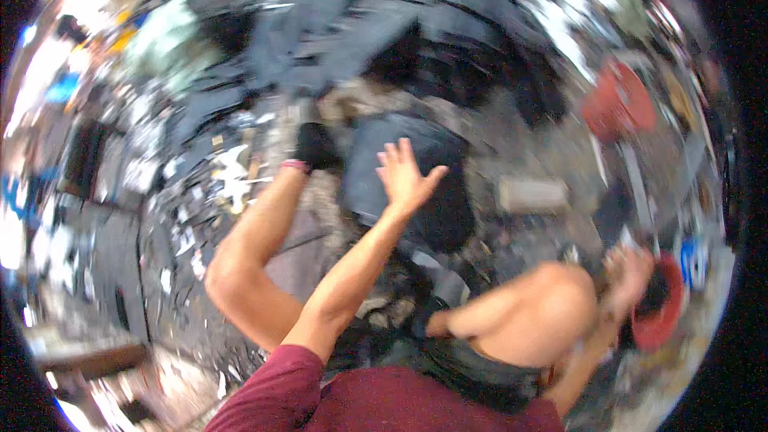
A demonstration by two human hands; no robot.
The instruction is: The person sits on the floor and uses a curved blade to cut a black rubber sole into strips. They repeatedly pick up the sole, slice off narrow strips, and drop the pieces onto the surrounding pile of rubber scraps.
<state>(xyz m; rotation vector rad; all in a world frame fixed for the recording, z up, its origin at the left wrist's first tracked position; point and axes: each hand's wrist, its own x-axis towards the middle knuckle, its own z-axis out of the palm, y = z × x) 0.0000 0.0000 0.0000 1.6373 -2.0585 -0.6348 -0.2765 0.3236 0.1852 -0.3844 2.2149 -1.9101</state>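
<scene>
Everything is blurred; my left hand (314, 146), dark-gloved at frame centre, I cannot tell its grip; right hand (402, 178) splayed over dark cloth (448, 208).

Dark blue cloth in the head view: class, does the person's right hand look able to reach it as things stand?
Probably yes: the right hand, fingers spread, is already over the dark blue cloth, with nothing visible between them. Blur hides whether they touch.

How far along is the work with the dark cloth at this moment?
Done: nothing shows as finished; the picture is blurred. In hand: the left hand, in a dark glove, reaches toward the dark cloth; the bare right hand is spread open above it. Left: the cloth lies rumpled, with more dark fabric heaped beyond.
</scene>
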